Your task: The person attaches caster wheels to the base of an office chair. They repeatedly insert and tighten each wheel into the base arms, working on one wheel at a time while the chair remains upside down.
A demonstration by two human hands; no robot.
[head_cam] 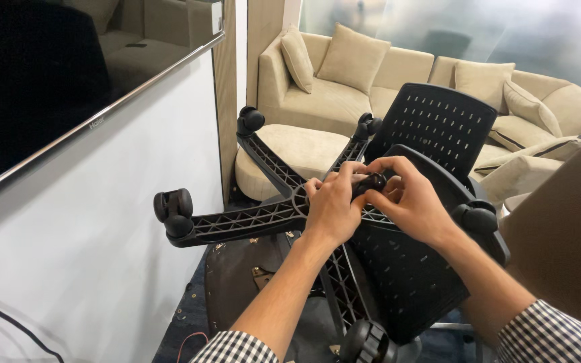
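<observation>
Both hands (pixel 371 202) meet on the upturned chair base (pixel 263 215), sofa (pixel 344 94) behind.

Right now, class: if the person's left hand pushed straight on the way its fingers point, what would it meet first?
Probably the right hand: the left hand points right, across the black knob both hands grip at the chair base hub. Depth is unclear.
</observation>
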